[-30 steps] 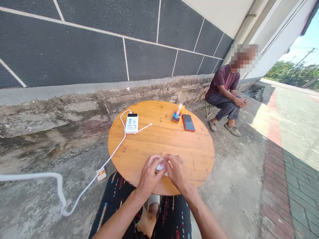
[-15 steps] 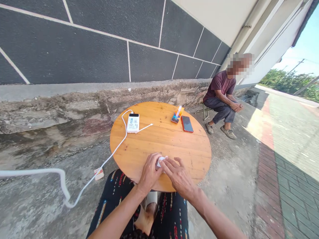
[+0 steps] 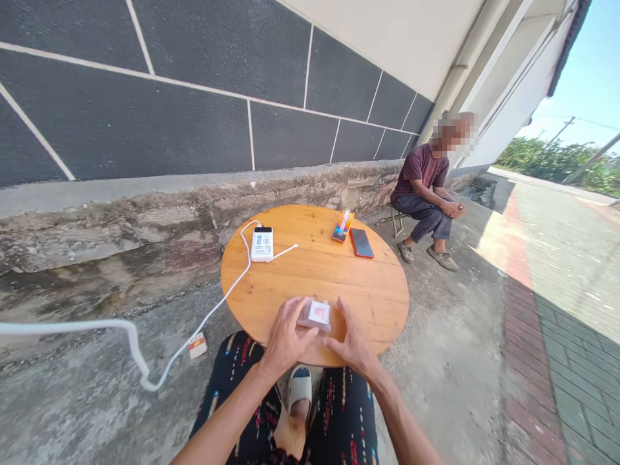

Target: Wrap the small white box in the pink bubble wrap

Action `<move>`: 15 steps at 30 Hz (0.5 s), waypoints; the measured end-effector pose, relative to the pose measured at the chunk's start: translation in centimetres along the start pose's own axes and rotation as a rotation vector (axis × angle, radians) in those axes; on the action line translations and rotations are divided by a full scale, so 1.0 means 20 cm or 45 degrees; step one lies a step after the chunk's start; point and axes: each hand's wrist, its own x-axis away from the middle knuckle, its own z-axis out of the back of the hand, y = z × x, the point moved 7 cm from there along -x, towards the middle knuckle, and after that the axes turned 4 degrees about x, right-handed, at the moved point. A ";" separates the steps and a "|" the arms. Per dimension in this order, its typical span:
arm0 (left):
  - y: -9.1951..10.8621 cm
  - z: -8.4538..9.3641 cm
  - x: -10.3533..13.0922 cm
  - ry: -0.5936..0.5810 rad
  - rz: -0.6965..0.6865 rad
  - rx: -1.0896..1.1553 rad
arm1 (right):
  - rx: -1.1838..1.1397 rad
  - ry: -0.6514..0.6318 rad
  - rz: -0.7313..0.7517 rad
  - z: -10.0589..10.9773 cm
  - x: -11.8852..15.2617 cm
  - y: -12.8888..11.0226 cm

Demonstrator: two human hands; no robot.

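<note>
Both hands now hold a small clear packet (image 3: pixel 314 314) in plain view between them, where a moment ago they covered it: left hand (image 3: pixel 285 336) gripping its left edge, right hand (image 3: pixel 352 342) with fingers spread at its right edge. It sits near the round wooden table's (image 3: pixel 368 290) front rim, open tabletop beyond. Its pale label is unreadable. Farther back lie a white power bank (image 3: pixel 262 243) with printed code and a red phone (image 3: pixel 361 243).
</note>
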 end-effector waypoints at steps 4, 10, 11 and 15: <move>-0.04 -0.04 0.00 -0.074 -0.003 0.006 | 0.002 0.033 -0.007 -0.06 -0.10 0.04; -0.10 -0.05 -0.16 -0.065 0.022 -0.043 | 0.065 0.169 -0.025 -0.06 -0.21 0.03; -0.11 -0.02 -0.17 -0.055 0.025 -0.057 | 0.102 0.188 -0.024 -0.04 -0.20 0.03; -0.15 0.19 0.01 0.059 0.034 -0.102 | 0.351 0.245 -0.071 0.00 -0.03 0.06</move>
